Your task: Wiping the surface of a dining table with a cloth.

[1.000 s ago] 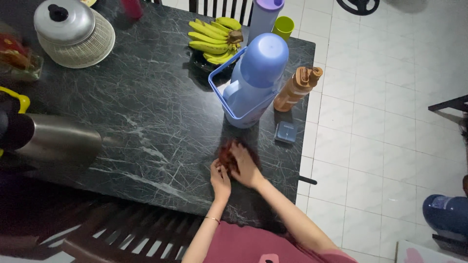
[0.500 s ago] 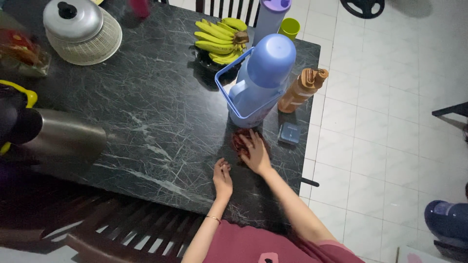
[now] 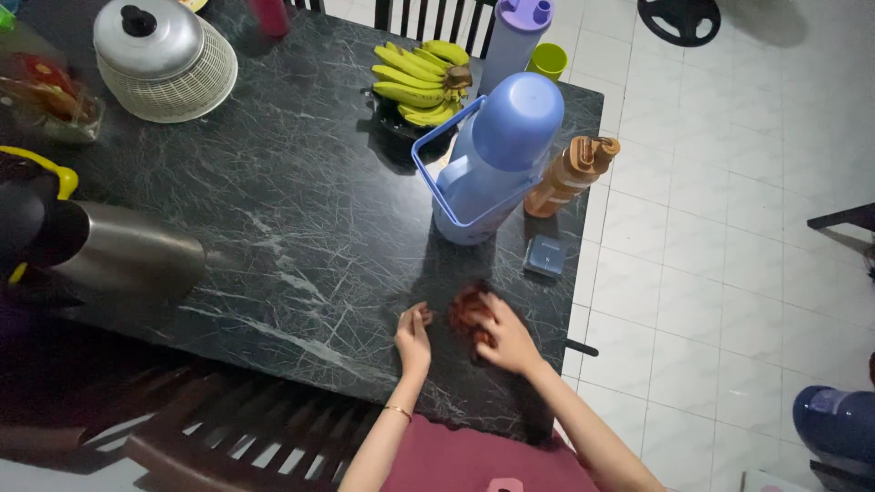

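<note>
A dark red crumpled cloth [image 3: 468, 307] lies on the black marbled table [image 3: 292, 219] near its front right edge. My right hand [image 3: 504, 338] presses on the cloth with its fingers over it. My left hand [image 3: 413, 338] rests on the table just left of the cloth, fingers loosely curled, holding nothing that I can see. A gold bracelet [image 3: 397, 410] sits on my left wrist.
Behind the cloth stand a big blue jug with a handle [image 3: 497, 159], a brown bottle [image 3: 570, 175] and a small grey box [image 3: 544, 256]. Bananas [image 3: 419, 80], a covered white basket [image 3: 167, 56] and a steel flask [image 3: 118, 255] are also on the table. A dark chair [image 3: 219, 437] is below.
My right hand has pulled the red cloth back from near the blue jug toward the table's front edge. My left hand stays almost where it was.
</note>
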